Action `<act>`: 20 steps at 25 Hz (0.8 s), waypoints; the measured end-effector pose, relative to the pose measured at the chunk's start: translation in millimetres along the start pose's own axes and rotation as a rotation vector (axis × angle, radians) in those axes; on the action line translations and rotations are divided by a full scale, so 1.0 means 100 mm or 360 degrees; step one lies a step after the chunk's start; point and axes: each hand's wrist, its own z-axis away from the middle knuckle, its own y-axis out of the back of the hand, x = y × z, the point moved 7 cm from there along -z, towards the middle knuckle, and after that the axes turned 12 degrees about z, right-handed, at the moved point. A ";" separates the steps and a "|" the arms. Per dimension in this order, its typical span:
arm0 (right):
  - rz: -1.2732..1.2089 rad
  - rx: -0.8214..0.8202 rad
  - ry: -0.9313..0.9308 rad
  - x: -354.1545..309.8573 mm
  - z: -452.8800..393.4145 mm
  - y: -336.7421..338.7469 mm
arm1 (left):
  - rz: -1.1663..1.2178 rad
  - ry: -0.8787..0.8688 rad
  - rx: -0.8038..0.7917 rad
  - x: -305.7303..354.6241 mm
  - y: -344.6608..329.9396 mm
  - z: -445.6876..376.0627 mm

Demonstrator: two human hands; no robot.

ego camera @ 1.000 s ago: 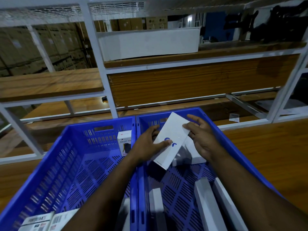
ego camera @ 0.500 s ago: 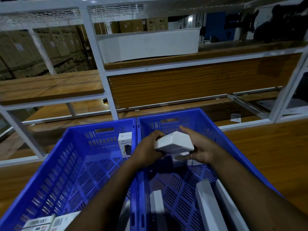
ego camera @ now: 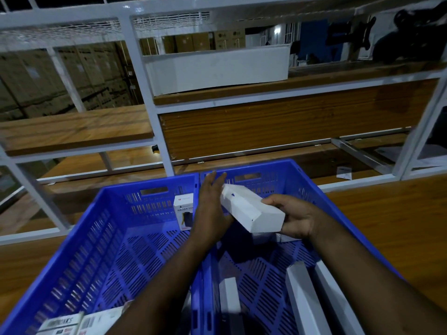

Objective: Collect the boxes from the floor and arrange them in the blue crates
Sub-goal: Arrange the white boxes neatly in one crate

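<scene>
Above the right-hand blue crate (ego camera: 302,189), the right hand (ego camera: 298,220) grips the near end of a plain white box (ego camera: 251,210), thumb on top and fingers curled under it, so the box hangs tilted in the air over the crate's far end. The left hand (ego camera: 210,209) lies flat against the box's left side with its fingers straight and together, pointing away toward the crate's far wall; it presses the box rather than wrapping it. No writing can be read on this box apart from a small dark mark near its far end. Beneath the hands, more white boxes lie on the slotted floor of the same crate: one short box (ego camera: 228,294) near the dividing wall and two long ones (ego camera: 301,296) along the right wall. Just to the left, touching side to side, stands the second blue crate (ego camera: 101,238). Upright against its far right corner is a white carton (ego camera: 184,210) printed "HALLEY 20K", partly hidden by the left wrist. In its near left corner lie flat labelled boxes (ego camera: 72,323); one shows blurred lettering ending in "KS" and barcode stripes. Both crates rest on a wooden table (ego camera: 391,228). Beyond them rises a white metal rack (ego camera: 145,93) with wooden shelves, and far behind it brown cartons (ego camera: 229,37) bear an "LG" mark.
</scene>
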 end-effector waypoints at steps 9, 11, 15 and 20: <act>-0.0299 0.0277 0.0305 -0.06 -0.06 0.01 | 0.0383 0.0174 -0.0301 -0.01 -0.09 0.02; -0.0328 0.0262 0.0328 -0.07 -0.04 -0.03 | 0.0421 0.0211 -0.0435 0.01 -0.13 0.04; -0.0453 0.0388 0.0414 -0.15 -0.01 0.08 | 0.0686 0.0304 -0.0418 -0.03 -0.06 0.00; -0.0420 0.0568 0.0589 -0.23 0.02 0.29 | 0.1675 0.0777 -0.0068 -0.12 0.03 0.01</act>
